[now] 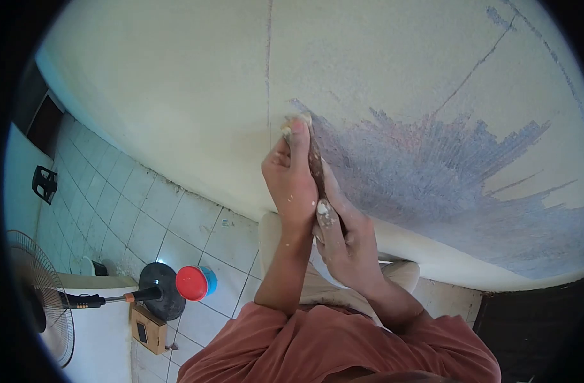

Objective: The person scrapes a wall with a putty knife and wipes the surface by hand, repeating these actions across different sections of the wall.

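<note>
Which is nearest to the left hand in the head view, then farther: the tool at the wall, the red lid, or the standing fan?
1. Tool, gripped by the left hand against the wall.
2. Red lid, on the floor, lower left.
3. Standing fan, far left edge.

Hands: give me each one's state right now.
Left hand: shut on the scraper, pressing it to the wall.
Right hand: shut on the scraper lower down.

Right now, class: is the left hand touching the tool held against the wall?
Touching. The head view shows the left hand wrapped around the tool, fingers pressed along it.
</note>
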Demonstrator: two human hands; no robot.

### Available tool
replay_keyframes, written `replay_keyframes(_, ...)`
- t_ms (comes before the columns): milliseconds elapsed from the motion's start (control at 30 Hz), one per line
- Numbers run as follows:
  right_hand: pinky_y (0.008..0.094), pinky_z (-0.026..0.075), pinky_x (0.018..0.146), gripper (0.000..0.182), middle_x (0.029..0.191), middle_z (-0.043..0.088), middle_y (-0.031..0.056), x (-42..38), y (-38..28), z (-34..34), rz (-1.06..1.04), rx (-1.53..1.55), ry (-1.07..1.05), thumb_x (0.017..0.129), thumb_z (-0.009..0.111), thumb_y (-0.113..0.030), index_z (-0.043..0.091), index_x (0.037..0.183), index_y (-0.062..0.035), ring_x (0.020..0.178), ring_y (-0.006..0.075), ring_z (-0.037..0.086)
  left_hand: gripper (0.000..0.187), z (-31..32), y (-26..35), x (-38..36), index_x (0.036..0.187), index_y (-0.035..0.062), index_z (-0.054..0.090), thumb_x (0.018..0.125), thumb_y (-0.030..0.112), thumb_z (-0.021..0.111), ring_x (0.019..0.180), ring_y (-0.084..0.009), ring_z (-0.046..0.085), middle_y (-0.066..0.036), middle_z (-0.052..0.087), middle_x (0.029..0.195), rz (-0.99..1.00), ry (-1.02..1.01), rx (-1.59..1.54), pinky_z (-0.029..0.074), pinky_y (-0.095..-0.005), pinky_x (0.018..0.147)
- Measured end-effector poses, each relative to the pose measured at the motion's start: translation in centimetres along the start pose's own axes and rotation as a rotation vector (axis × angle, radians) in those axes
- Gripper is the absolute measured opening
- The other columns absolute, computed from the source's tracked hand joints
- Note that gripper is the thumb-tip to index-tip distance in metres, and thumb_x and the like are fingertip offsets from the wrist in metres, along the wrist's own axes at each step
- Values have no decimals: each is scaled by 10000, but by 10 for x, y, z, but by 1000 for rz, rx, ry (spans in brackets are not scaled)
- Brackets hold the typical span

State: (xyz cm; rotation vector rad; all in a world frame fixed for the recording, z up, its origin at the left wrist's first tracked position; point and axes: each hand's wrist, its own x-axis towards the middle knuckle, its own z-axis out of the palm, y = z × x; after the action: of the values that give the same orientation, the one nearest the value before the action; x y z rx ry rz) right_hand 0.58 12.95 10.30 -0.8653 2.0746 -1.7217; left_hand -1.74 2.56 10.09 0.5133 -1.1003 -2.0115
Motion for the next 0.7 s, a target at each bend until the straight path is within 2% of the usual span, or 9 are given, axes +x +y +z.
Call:
replay_keyframes(33,277,414,564,503,661,494,182,2,-4,2,-24,28,2,908,415,-57,290,1395,-34,531,173,431,329,-3,2,-1,763,8,632,909,296,570,551,-16,364,70,473,599,-35,-8,40,271,-195,480)
replay_keyframes(133,284,425,579,506,682,494,221,-17,3,-3,86,-22,35,896,401,-32,293,1390,-25,531,216,460,329,-4,-3,-8,721,26,619,906,294,575,541,-14,359,73,461,589,-35,-9,104,263,-200,469)
replay_keyframes(233,281,433,600,511,704,517,232,-6,7,7,-18,-35,44,890,401,-26,298,1390,-30,555,245,488,321,-5,2,-2,710,32,609,907,284,575,532,-12,359,72,464,591,-46,-26,12,260,-200,463)
replay_keyframes(333,276,433,610,511,712,527,232,-3,4,1,-30,-86,18,890,403,-27,293,1389,-15,570,240,509,327,-5,-3,0,694,42,590,909,288,573,530,-7,356,75,456,584,-22,-19,-21,254,-194,459)
replay_keyframes(433,275,437,619,503,716,529,237,-6,5,1,-13,-38,39,895,405,-36,297,1387,-13,571,246,510,342,1,-13,0,658,63,546,911,292,571,518,-4,344,80,430,571,144,22,67,241,-190,450)
replay_keyframes(533,275,442,627,484,721,531,242,10,-8,11,-37,-32,3,906,404,-48,312,1380,-12,584,243,517,335,-5,18,8,682,41,562,910,286,572,543,-16,371,64,457,588,-38,-44,-75,281,-201,476)
replay_keyframes(567,278,445,630,482,728,535,244,5,-4,9,-40,-36,23,908,405,-50,315,1380,-15,591,244,524,337,-7,17,4,697,30,578,917,284,561,553,-21,385,53,471,591,-16,-63,-12,302,-206,489)
replay_keyframes(667,289,453,639,478,750,546,255,-3,8,8,-58,-60,46,911,410,-57,320,1378,-16,610,247,539,357,-7,-15,-3,661,49,554,920,294,553,537,-17,362,62,452,576,43,19,102,282,-208,470)
replay_keyframes(700,294,455,640,480,759,549,261,2,5,9,-59,-76,39,910,413,-59,318,1378,-13,614,247,540,347,-7,-7,1,693,36,580,918,300,557,539,-16,374,58,467,582,110,28,162,285,-193,480)
